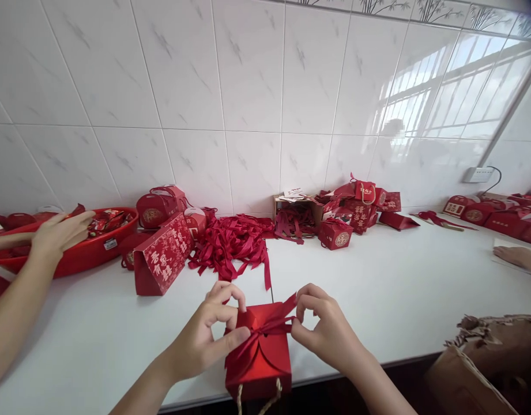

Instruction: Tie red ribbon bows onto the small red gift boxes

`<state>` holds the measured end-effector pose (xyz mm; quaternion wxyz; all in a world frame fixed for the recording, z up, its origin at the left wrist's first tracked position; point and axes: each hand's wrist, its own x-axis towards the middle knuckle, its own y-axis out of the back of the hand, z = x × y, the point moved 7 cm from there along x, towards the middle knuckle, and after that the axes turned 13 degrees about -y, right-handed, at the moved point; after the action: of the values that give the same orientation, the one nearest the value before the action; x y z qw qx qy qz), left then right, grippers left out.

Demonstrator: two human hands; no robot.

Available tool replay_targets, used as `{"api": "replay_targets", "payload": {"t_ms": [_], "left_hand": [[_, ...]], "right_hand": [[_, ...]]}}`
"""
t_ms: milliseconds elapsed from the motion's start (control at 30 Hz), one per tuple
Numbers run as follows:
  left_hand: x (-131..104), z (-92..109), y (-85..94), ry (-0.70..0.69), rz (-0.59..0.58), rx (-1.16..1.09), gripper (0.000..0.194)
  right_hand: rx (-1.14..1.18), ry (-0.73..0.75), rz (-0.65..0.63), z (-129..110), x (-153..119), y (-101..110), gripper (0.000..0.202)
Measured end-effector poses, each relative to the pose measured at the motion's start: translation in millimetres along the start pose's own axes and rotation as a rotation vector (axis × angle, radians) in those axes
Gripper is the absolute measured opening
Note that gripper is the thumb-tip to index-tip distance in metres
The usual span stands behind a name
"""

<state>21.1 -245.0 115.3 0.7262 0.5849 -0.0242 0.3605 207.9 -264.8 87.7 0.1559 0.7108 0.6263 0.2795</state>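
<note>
A small red gift box [271,360] with curved closing flaps and gold cord handles stands near the table's front edge. Across its top runs a dark red ribbon [269,327], crossed or knotted in the middle. My left hand [208,328] is closed on the ribbon at the left of the knot, thumb and fingers bent over the box top. On the other side, my right hand [323,323] pinches the ribbon between thumb and forefinger, just off the box's right edge. Whether the knot is tight I cannot tell.
Behind the box lies a heap of red ribbons [234,239]. Left are a printed box [161,256] and a red basin [113,239] of wrapped sweets, a co-worker's hand [66,230] over it. Gift boxes [335,233] line the wall; another person's hand [516,256] is far right, above a cardboard carton [473,369].
</note>
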Motion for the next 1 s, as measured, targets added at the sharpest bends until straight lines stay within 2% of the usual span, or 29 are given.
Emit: {"api": "replay_targets", "payload": {"t_ms": [167, 233, 300, 400, 433, 533, 567, 600, 700, 767, 833, 900, 933, 1000], "left_hand": [[-6, -8, 6.9, -0.017, 0.062, 0.446, 0.037], [-8, -6, 9.3, -0.035, 0.119, 0.541, 0.035], [-11, -7, 8.1, -0.026, 0.129, 0.506, 0.033], [-12, -14, -3.9, 0.051, 0.04, 0.206, 0.03], [-12, -17, -8.3, 0.084, 0.021, 0.096, 0.028], [-13, -21, -15.5, 0.152, 0.06, -0.111, 0.025], [-14, -21, -17.0, 0.16, 0.081, -0.145, 0.024], [-14, -22, -18.8, 0.167, 0.093, -0.176, 0.024], [-18, -25, -25.2, 0.201, 0.1, -0.279, 0.025], [-22, -31, -28.2, 0.229, 0.105, -0.334, 0.039], [-27, -40, -31.7, 0.263, 0.084, -0.317, 0.049], [-33, -52, -36.3, 0.304, 0.035, -0.208, 0.048], [-36, -59, -38.5, 0.325, 0.01, -0.132, 0.046], [-41, -73, -44.3, 0.358, -0.049, 0.007, 0.047]], "right_hand": [[-0.053, 0.02, 0.081, 1, -4, 5, 0.015], [-0.058, 0.034, 0.091, 1, -5, 6, 0.017], [-0.042, 0.04, 0.094, 3, -5, 7, 0.018], [0.051, 0.074, 0.03, 10, -4, 4, 0.015], [0.092, 0.094, -0.045, 12, -4, -1, 0.027], [0.186, 0.138, -0.35, 21, -9, -27, 0.103], [0.213, 0.137, -0.423, 24, -12, -36, 0.119], [0.243, 0.128, -0.464, 26, -15, -42, 0.125], [0.33, 0.103, -0.471, 29, -21, -48, 0.121], [0.336, 0.116, -0.426, 31, -23, -39, 0.115], [0.291, 0.12, -0.356, 41, -20, -22, 0.103], [0.216, 0.072, -0.195, 63, -11, 2, 0.09], [0.172, 0.019, -0.044, 78, -5, 18, 0.084], [0.088, -0.169, 0.413, 112, -1, 55, 0.086]]}}
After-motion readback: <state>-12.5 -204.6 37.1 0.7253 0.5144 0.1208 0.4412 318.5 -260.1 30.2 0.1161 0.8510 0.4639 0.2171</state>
